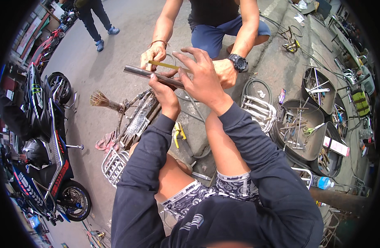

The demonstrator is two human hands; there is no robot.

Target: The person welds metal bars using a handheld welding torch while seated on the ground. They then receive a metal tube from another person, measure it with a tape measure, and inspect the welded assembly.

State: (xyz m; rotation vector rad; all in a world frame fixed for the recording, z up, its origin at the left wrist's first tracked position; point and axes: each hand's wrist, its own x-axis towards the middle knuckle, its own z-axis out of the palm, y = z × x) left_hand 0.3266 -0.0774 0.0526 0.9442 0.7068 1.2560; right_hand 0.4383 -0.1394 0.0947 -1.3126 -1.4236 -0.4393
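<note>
My left hand [167,99] is wrapped round a dark shiny metal tube [136,72], its thumb lying along the near side. The tube slants across in front of me, left end free. Just beyond it runs a narrow yellow strip [165,65] that looks like a tape measure blade. My right hand [204,80] closes over the right ends of strip and tube, thumb against them, upper fingers partly stretched. A co-worker's hand [153,56] is at the strip's left end; their other hand [225,73], below a black watch, is behind my right hand.
Below my hands lies a low metal work stand [140,120], with a brush [102,100] and yellow-handled pliers [179,134] by it. Chromed racks [258,111] and tool-filled trays [301,128] stand right. A motorcycle [49,161] is parked left. Cables cross the ground.
</note>
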